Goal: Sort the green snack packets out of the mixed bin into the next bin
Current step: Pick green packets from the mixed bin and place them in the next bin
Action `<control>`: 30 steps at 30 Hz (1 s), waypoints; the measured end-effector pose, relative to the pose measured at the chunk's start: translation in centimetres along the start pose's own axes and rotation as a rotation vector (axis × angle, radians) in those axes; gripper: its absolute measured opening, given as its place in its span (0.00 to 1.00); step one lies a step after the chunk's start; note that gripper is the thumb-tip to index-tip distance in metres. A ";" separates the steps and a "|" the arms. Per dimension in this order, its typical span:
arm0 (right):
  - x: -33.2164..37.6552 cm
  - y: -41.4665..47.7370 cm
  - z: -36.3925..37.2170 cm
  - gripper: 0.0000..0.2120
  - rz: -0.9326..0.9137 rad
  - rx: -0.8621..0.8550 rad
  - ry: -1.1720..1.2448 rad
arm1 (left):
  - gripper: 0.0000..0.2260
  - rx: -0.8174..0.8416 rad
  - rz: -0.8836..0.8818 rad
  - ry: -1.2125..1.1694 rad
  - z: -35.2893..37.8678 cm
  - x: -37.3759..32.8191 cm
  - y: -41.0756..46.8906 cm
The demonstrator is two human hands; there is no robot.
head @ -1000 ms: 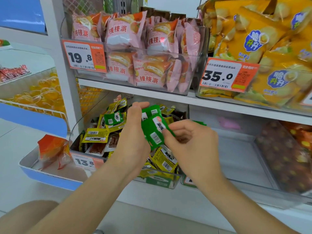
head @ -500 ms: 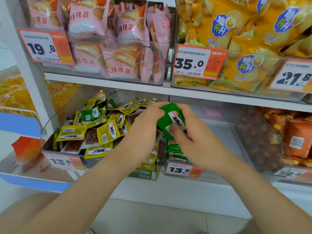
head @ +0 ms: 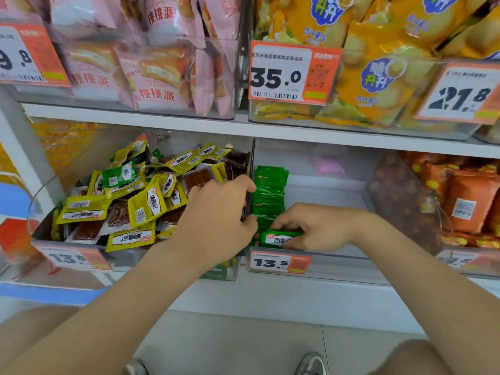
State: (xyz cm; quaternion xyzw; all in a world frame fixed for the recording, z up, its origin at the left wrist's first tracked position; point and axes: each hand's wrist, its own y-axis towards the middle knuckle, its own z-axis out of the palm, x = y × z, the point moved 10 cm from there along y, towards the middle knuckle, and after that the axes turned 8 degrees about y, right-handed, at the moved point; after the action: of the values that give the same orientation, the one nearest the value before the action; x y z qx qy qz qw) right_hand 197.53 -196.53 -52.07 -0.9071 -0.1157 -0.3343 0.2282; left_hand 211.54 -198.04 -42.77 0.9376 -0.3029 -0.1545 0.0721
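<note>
**My right grip** (head: pixel 316 230): thumb and curled fingers closed round one green packet (head: pixel 280 237), its white label facing up. The packet is held low in the front left corner of the next bin (head: pixel 330 193), just behind that bin's front wall. It is close against the row of green packets (head: pixel 269 190), which stands on edge along the bin's left wall and runs from front toward back.

**My left grip** (head: pixel 216 220): over the right end of the mixed bin (head: pixel 35 212), back of the hand up, fingers curled toward that bin's right wall, just beside the green row. The palm side is hidden, so I cannot tell whether it has hold of anything.

**Mixed bin:** yellow packets (head: pixel 146 207) and brown packets (head: pixel 198 178) lie in a loose pile. One stray green packet (head: pixel 119 177) lies on top toward the back left.

**Tags:** the 13.8 tag (head: pixel 71 257) hangs on the mixed bin's front wall, and the 13.5 tag (head: pixel 280 263) on the next bin's front wall.

**Surroundings:** both bins sit side by side on the lower shelf (head: pixel 270 296). Orange packs (head: pixel 468 201) fill the bin at the shelf's right end. On the upper shelf (head: pixel 351 140), pink packs (head: pixel 159 77) stand at the left and yellow bags (head: pixel 378 77) at the right, with the 35.0 tag (head: pixel 292 74) on the front of the yellow bags' bin.
</note>
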 end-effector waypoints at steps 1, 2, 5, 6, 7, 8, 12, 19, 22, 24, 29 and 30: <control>0.2 0.6 0.4 0.12 -0.002 0.018 -0.069 | 0.21 0.006 -0.004 -0.014 0.0 0.2 0.1; 0.1 1.2 0.6 0.13 0.005 0.028 -0.141 | 0.21 0.009 -0.003 -0.035 0.0 0.3 0.2; 0.3 2.1 0.4 0.17 0.032 -0.005 -0.252 | 0.21 0.020 -0.002 -0.095 0.1 0.6 0.3; 0.6 2.3 0.2 0.19 0.038 -0.040 -0.248 | 0.21 0.022 -0.002 -0.104 0.1 0.7 0.4; 0.9 2.5 -0.1 0.19 0.035 -0.082 -0.231 | 0.21 0.022 -0.001 -0.114 0.1 0.8 0.4; 1.2 2.7 -0.3 0.19 0.016 -0.126 -0.216 | 0.20 0.020 -0.003 -0.128 0.1 0.8 0.4; 1.8 3.0 -0.6 0.16 -0.023 -0.191 -0.316 | 0.13 0.033 -0.015 -0.178 0.4 1.1 0.3; 1.3 1.7 -2.1 0.15 0.071 -0.199 -0.284 | 0.15 0.046 0.030 -0.145 0.7 0.7 0.2; 0.6 0.4 -2.0 0.14 0.102 -0.133 0.076 | 0.14 0.034 0.035 -0.142 0.6 0.8 0.2; -0.5 -0.2 -3.2 0.11 0.117 -0.237 0.076 | 0.14 0.035 0.040 -0.143 0.6 0.8 0.2; -2.4 -0.9 -1.0 0.28 0.387 -0.139 0.054 | 0.13 0.047 0.042 -0.118 0.8 0.7 0.1; -2.2 -0.9 -0.6 0.30 0.397 -0.123 0.057 | 0.13 0.050 0.042 -0.114 0.8 0.7 0.2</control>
State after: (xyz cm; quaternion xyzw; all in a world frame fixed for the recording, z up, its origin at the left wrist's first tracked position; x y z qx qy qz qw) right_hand 195.23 -196.21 -52.77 -0.9143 0.0925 -0.3149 0.2372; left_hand 211.70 -198.63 -43.66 0.9223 -0.3299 -0.1984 0.0348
